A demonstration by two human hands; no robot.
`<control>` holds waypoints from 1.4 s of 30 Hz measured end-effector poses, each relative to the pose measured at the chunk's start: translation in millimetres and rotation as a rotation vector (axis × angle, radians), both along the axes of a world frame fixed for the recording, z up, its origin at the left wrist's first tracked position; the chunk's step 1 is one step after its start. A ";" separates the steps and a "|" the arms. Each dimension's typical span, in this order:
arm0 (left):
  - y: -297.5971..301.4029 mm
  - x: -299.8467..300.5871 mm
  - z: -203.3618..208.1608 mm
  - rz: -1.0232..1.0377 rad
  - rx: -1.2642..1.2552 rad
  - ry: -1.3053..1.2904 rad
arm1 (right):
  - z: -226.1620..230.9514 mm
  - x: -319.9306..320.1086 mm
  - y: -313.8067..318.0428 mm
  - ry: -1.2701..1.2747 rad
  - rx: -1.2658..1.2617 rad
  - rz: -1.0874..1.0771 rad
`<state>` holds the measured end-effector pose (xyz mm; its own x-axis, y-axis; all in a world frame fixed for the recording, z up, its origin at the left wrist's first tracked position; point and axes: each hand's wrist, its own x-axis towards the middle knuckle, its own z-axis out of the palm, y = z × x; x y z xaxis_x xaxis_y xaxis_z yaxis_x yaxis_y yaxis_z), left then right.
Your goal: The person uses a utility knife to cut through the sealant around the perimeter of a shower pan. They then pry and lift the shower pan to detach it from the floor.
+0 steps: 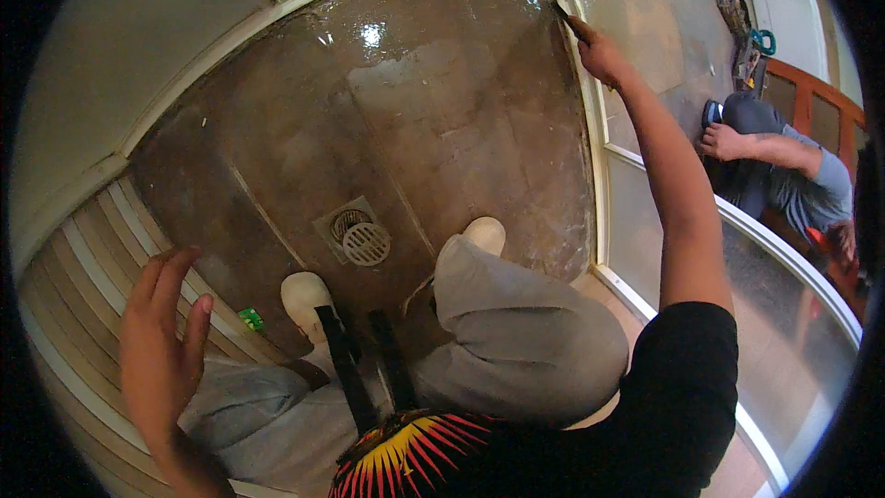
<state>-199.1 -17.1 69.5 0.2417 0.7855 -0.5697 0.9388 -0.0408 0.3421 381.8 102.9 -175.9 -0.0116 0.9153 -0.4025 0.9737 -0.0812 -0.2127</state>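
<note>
My right arm reaches forward and right, and my right hand (604,60) is closed around a short dark-handled tool (580,29). The tool's slim tip meets the inner edge of the white frame (576,83) along the floor; its exact kind is too small to tell. My left hand (164,332) hangs in the air at the lower left, fingers stretched, thumb apart, holding nothing. Below and between them lies the brown tiled floor (479,148), with a wet, shiny patch (373,35) near the far edge.
A round drain grate (367,243) sits partly off its drain hole (348,221), near my shoes (306,300). A small green packet (251,318) lies by the striped wall (101,249). Glass panels (636,198) run along the right; beyond them another person (784,152) crouches near tools (751,51).
</note>
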 end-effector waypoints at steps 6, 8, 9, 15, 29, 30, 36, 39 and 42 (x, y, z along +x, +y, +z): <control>-23.7 -64.2 -24.4 0.254 -0.113 -0.087 | 7.5 -9.9 -2.3 -0.170 -0.130 0.041; -32.9 -83.1 -30.6 0.321 -0.142 -0.085 | 6.2 -11.7 -5.7 -0.189 -0.143 0.041; -37.2 -90.1 -33.4 0.349 -0.182 -0.110 | 6.6 -14.7 -5.4 -0.209 -0.157 0.027; -65.4 -117.7 -37.8 0.473 -0.254 -0.139 | -3.2 5.5 -19.9 -0.134 -0.107 -0.045; -63.0 -126.1 -12.6 0.569 -0.130 -0.181 | 17.3 -28.1 -30.3 -0.272 -0.277 -0.066; -61.5 -127.9 -12.3 0.549 -0.131 -0.171 | 21.8 -29.3 -34.8 -0.309 -0.307 -0.086; -65.1 -132.2 -8.3 0.513 -0.075 -0.104 | 30.3 -30.5 -43.2 -0.249 -0.313 -0.157; -63.7 -135.6 -9.9 0.470 -0.114 -0.130 | 14.4 -4.9 -58.4 -0.204 -0.229 -0.103; -60.0 -128.9 -5.2 0.457 -0.093 -0.107 | 8.3 3.2 -69.6 -0.117 -0.161 -0.081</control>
<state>-328.0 -77.1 64.3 -0.0560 0.7721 -0.6331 0.8126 0.4036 0.4204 385.0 33.4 -167.7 0.1147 0.8349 -0.5383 0.9799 -0.1842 -0.0768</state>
